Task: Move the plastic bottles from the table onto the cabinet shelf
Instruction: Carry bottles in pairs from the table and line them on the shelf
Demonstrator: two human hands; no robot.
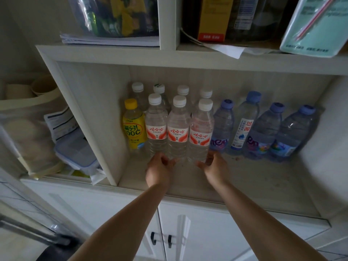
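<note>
Hands sat low at the bottle bases: my left hand [159, 171] loosely curled by the middle red-label bottle [178, 129], my right hand [214, 167] cupping the right one [201, 131]; actual grip unclear. A careless nudge risked toppling the packed shelf [254, 183] row just beyond my fingers.

A pale, wood-grain white cabinet [105, 53] fills the view in dim, even light. Its horizontal upper board [188, 59] spans the width, and a white upright divider [167, 21] stands on top of that board. Below the cabinet's open compartment, two white cupboard doors [188, 232] meet, each with a small black handle [153, 238] beside the seam. Left of the cabinet, a plain off-white wall [22, 34] rises. At the lower left of the cabinet lies a pale tiled floor [11, 196], crossed by a blurred dark metal bar [33, 232].
</note>
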